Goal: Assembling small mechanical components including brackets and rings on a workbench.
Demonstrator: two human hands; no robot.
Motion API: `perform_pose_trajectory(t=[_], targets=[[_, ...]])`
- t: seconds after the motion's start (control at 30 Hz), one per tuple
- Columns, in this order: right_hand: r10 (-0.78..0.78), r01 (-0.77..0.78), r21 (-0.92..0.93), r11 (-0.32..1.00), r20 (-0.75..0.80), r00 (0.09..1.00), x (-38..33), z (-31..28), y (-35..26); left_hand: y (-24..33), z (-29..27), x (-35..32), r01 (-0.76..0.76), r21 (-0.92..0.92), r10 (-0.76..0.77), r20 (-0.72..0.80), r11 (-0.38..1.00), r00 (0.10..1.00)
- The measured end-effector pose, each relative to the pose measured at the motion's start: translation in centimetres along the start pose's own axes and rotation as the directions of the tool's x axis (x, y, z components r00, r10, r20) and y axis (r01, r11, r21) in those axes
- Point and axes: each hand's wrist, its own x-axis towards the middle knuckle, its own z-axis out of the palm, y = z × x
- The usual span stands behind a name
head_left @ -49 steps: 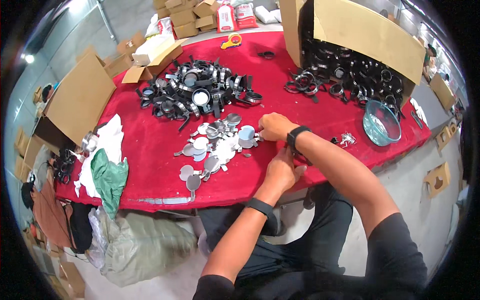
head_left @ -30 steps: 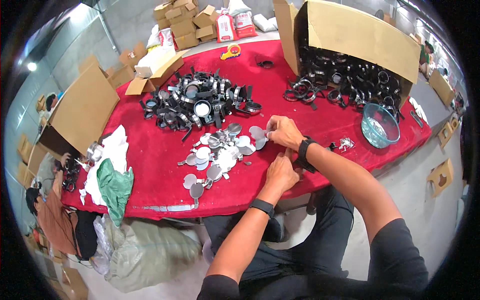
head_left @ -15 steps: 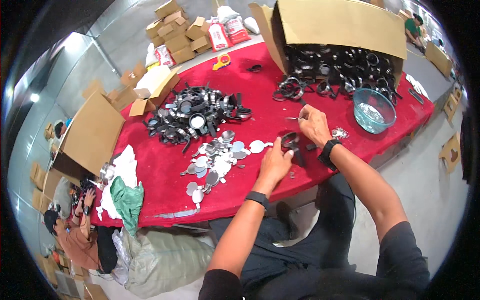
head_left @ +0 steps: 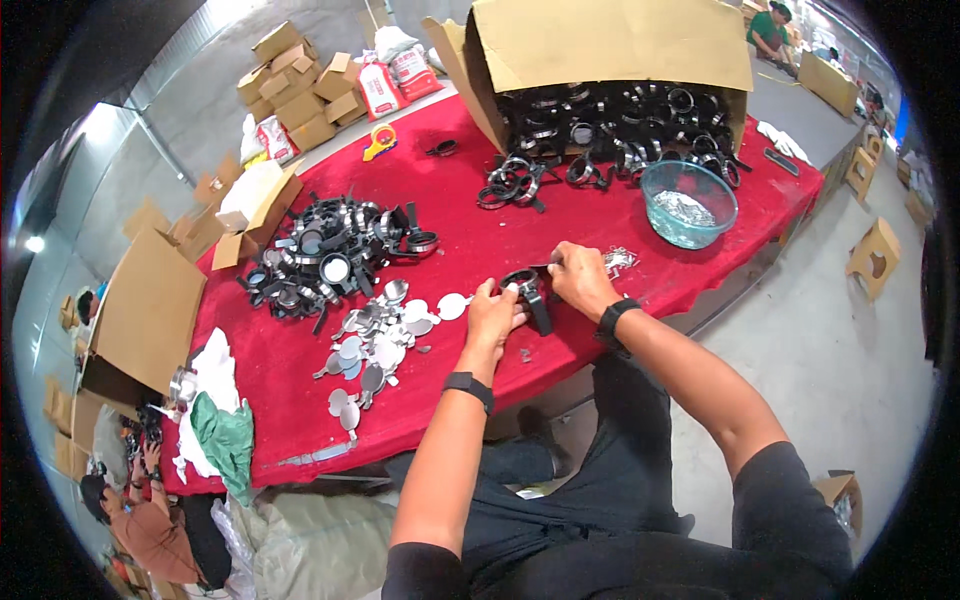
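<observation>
My left hand [head_left: 492, 318] is closed round a black ring-shaped part with a handle [head_left: 538, 308], just above the red-covered table. Close beside it, my right hand [head_left: 580, 277] has its fingers pinched at the part's right edge; what sits between those fingertips is too small to make out. Flat silver discs with tabs [head_left: 385, 345] lie scattered to the left of my hands. Beyond them rises a heap of similar black ring parts [head_left: 335, 245]. A small pile of little metal pieces [head_left: 619, 262] lies just past my right hand.
A teal glass bowl [head_left: 690, 232] holds small silver pieces at the right. Behind stands a tipped cardboard box [head_left: 615, 45] full of black ring parts. Yellow tape dispenser [head_left: 380, 142], white gloves [head_left: 783, 141] and green cloth [head_left: 223, 435] lie on the table. A co-worker [head_left: 155, 535] sits at far left.
My right hand has come down and in toward the black ring part, bringing a thin metal piece close to it. My left hand has closed round the part. The whole view has shifted.
</observation>
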Motion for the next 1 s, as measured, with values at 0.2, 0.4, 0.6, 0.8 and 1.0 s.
perform_pose_trajectory(t=[0.2, 0.4, 0.6, 0.8, 1.0], targets=[[-0.098, 0.104, -0.176, 0.979, 0.043, 0.994, -0.2, 0.1, -2.5, -0.6, -2.2, 1.6, -0.008, -0.197, 0.016, 0.038, 0.980, 0.999], [0.043, -0.044, 0.074, 0.996, 0.014, 0.999, -0.9, -0.1, -3.6, -0.7, -4.4, -1.7, 0.051, -0.173, -0.047, 0.026, 0.984, 0.999], [0.026, -0.043, 0.202, 0.978, 0.087, 0.996, -2.4, 1.6, -6.5, -0.9, -5.3, -1.6, -0.001, -0.061, 0.013, 0.196, 0.998, 0.981], [-0.152, 0.152, -0.028, 0.988, 0.007, 0.988, -3.3, 2.1, -6.9, -0.9, -4.2, -1.5, -0.069, 0.004, 0.067, 0.189, 0.998, 0.980], [-0.245, 0.240, -0.070, 0.968, -0.075, 0.967, -4.4, 2.0, -8.0, -1.0, -4.3, -1.1, -0.127, 0.050, 0.118, 0.157, 0.991, 0.981]])
